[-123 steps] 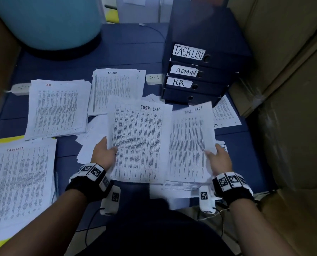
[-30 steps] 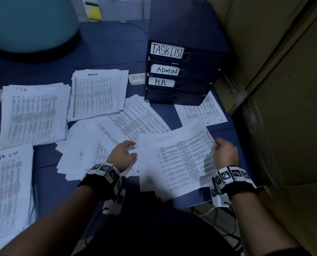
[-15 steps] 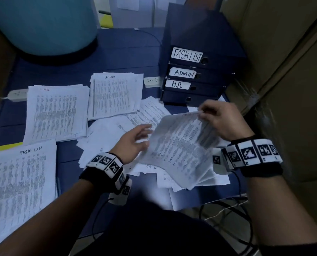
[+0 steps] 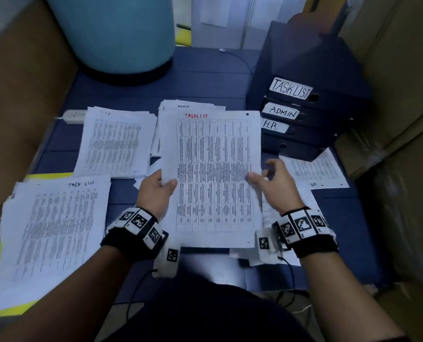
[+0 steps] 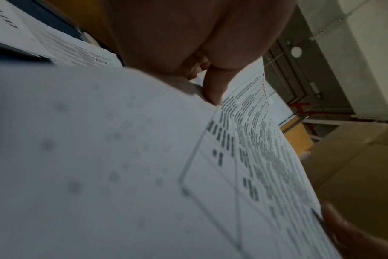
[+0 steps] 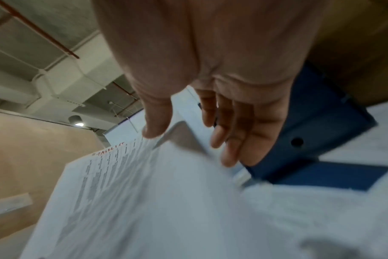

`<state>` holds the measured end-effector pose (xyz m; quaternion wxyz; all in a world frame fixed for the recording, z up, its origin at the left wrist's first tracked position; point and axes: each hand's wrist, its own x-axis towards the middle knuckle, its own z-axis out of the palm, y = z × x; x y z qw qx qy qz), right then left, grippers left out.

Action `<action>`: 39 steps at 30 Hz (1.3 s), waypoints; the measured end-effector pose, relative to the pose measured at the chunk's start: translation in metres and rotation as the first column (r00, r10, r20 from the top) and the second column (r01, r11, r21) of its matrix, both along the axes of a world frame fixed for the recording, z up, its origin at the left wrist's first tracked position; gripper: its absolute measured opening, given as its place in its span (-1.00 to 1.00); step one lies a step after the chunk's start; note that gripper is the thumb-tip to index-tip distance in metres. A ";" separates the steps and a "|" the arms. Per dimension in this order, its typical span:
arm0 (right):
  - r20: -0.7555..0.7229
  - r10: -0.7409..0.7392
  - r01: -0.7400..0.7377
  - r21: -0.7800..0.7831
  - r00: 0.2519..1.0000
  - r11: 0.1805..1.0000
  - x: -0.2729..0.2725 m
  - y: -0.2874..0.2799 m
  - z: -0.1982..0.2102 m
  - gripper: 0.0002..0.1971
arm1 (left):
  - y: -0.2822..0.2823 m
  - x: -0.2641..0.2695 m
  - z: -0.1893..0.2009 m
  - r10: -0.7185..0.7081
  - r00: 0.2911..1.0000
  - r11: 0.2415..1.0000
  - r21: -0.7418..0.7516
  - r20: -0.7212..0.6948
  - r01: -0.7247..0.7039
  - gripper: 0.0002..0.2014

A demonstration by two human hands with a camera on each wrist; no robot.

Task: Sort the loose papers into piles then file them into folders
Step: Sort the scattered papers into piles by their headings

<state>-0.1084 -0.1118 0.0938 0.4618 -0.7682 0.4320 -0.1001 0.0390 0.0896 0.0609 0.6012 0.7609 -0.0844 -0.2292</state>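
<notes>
Left grip [image 4: 156,191]: pinches one raised printed sheet [image 4: 213,178], headed TASKLIST in red.
Right grip [image 4: 277,183]: released, fingers spread beside sheet.
Sorted piles: three flat white stacks on blue surface [image 4: 205,80].
Folders [image 4: 301,114]: four stacked, dark, box-shaped.

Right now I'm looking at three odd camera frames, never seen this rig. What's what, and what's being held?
No machine here: a person sorts papers with bare hands, wearing tagged wristbands. The wide picture comes from a head camera looking down; the other two come from cameras on each wrist, looking along the fingers.

On the blue table lie sorted piles: a TASK LIST pile, an HR pile and an ADMIN pile partly hidden. Labelled binders are stacked at the right.

The left hand pinches a sheet headed TASKLIST in red by its left edge. The right hand is open at the sheet's right edge.
</notes>
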 end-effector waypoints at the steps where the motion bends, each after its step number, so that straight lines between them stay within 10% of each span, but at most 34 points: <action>1: -0.012 0.047 -0.046 0.066 0.999 0.997 0.003 0.006 -0.009 -0.48 | 0.004 0.000 0.002 0.016 1.000 0.999 0.033 0.013 -0.016 -0.79; 5: 0.037 0.065 -0.069 0.133 0.997 0.989 0.017 0.016 -0.029 -0.81 | 0.012 0.004 0.006 0.048 0.998 0.994 0.096 0.046 -0.052 -0.80; 17: 0.165 -0.159 0.142 0.107 0.973 0.984 0.031 0.004 -0.044 -0.75 | 0.017 0.029 -0.016 0.096 0.990 0.995 -0.028 -0.099 -0.100 -0.76; 25: 0.271 -0.640 0.604 0.213 0.719 0.768 -0.014 -0.040 -0.049 -0.74 | 0.024 0.035 -0.016 0.095 0.990 0.995 -0.005 -0.104 -0.096 -0.75; 35: 0.378 -0.583 0.471 0.351 0.719 0.809 -0.015 -0.036 -0.051 -0.75 | 0.017 0.031 -0.015 0.102 0.990 0.994 -0.023 -0.094 -0.105 -0.77; 39: 0.353 -0.418 0.278 0.385 0.837 0.880 0.004 -0.014 -0.054 -0.81 | 0.027 0.040 -0.033 0.090 0.992 0.996 -0.017 -0.093 -0.092 -0.75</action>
